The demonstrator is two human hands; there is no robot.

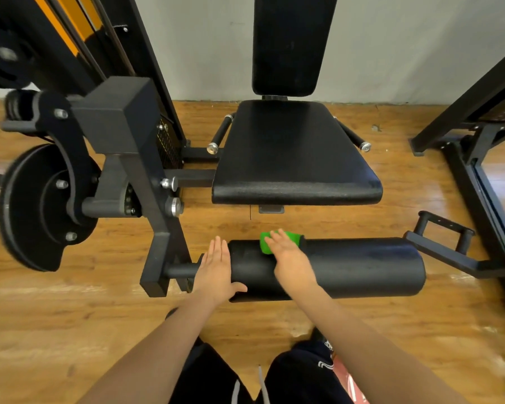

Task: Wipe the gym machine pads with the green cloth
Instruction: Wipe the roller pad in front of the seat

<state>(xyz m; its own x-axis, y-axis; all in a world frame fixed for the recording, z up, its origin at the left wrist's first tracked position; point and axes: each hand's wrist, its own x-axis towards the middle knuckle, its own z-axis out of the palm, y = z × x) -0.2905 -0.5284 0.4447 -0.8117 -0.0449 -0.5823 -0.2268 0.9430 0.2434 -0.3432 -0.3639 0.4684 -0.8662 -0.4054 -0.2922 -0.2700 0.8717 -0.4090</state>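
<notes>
A black roller pad [362,266] lies across the lower middle of the head view. The green cloth [292,238] is draped over its top, left of centre. My right hand [289,255] presses flat on the cloth with straight fingers, covering most of it. My left hand [216,269] rests open against the roller's left end, fingers straight and thumb along the front. Beyond the roller are the black seat pad [292,158] and the upright back pad [289,45].
The black machine frame with its pivot arm [123,141] and weight plate [41,205] stands to the left. Another black frame [478,170] and a foot handle [443,231] are on the right. Wooden floor [70,316] lies all around. My knees are at the bottom.
</notes>
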